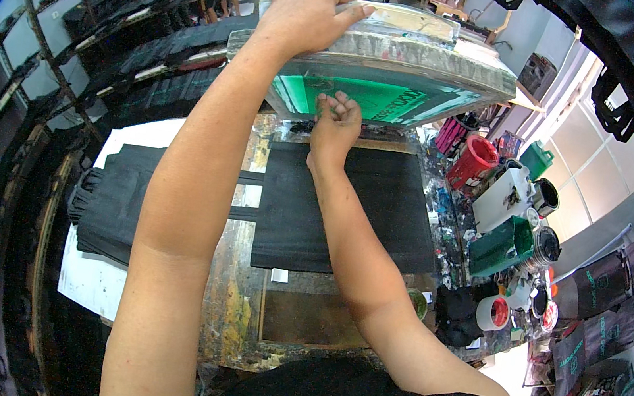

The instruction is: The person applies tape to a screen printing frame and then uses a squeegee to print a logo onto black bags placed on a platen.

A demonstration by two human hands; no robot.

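So the screen frame (439, 60) is tipped up at the far edge of the bench (227, 306), green mesh (373, 103) facing me. Left hand (308, 19) is grasping its top edge. Right hand (335, 124) is in front of the mesh, fingers loosely curled; can't tell if they're touching it or pinching anything. Nearer than the frame, a black bag (383, 215) lies flat mid-bench, handles pointing left. A stack of black bags (120, 204) sits off the left edge, and a red tub (472, 164), white jug (499, 202) and green jug (498, 250) crowd the right edge.
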